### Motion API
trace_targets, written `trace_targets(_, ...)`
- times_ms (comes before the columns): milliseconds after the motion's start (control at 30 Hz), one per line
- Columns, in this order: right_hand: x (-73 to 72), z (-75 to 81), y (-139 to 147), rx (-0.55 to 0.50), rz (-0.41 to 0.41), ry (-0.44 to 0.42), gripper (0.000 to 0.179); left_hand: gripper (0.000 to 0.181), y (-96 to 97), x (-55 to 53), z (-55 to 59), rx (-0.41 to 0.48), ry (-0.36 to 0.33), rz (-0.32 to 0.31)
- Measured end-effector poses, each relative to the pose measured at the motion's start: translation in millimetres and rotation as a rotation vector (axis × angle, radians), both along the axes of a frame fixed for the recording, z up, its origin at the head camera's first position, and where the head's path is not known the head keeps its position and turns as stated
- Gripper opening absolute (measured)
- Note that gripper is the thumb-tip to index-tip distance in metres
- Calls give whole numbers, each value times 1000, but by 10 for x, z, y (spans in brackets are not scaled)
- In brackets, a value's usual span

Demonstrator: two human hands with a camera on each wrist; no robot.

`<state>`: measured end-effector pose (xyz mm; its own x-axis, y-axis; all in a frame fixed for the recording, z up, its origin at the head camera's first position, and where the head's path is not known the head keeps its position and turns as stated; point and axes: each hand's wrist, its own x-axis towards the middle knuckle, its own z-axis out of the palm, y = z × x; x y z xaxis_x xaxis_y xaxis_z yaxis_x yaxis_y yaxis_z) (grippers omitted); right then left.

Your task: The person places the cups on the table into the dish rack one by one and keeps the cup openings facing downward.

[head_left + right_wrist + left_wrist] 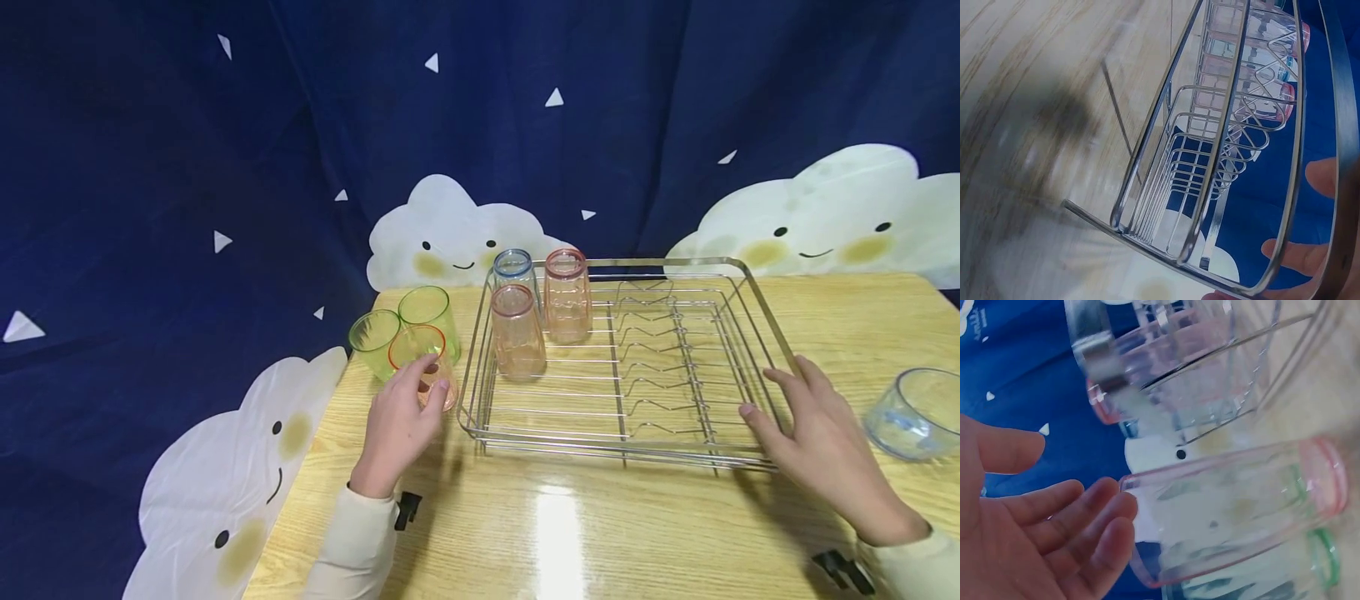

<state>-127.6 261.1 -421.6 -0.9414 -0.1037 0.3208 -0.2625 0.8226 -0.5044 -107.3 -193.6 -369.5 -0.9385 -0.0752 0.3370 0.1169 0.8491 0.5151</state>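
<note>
Cream sleeves (356,525) reach in from the near side of a wood-grain table (487,517). The left hand (400,418) is loosely spread at an orange-rimmed tumbler (1235,506), its fingers not closed round it; the tumbler stands upright on the wood, just outside the left end of a wire dish rack (769,322). The right hand (823,433) lies over the rack's right rim; from where I stand, I cannot tell whether it grips or only rests. To take the tumbler well, I'd wrap the smooth wall below its rim and lift straight up, so its close neighbours aren't knocked.

Counting outward: one orange-rimmed tumbler; one blue-tinted glass (911,417), far right; two green tumblers (433,315) close behind the first; one rack, with two pink tumblers (519,337) and one blue tumbler (517,271) upside down inside. Beyond hangs a navy curtain (480,125) with three smiling clouds (457,237).
</note>
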Motion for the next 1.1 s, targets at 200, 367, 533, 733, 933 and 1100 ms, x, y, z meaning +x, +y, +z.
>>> trace_targets(200, 2, -19, 18, -6, -10, 15, 56, 36, -122, -132, 131, -75, 108, 19)
trace_targets(367, -1, -35, 40, 7, -8, 21, 56, 43, -210, -347, 172, -264, 78, -50)
trace_targets(533, 3, -57, 37, 14, -1, 35, 55, 52, -258, -492, 157, -443, -26, -132)
trace_targets(733, 15, -46, 15, 11, -4, 39, 54, 49, -268, -486, 82, -454, -101, -166)
trace_targets(933, 7, -29, 11, 11, -4, 42, 55, 53, -268, -475, 48, -440, -85, -178)
trace_targets(1100, 14, -33, 6, 20, -11, 32, 54, 56, -269, -510, 45, -469, -63, -189)
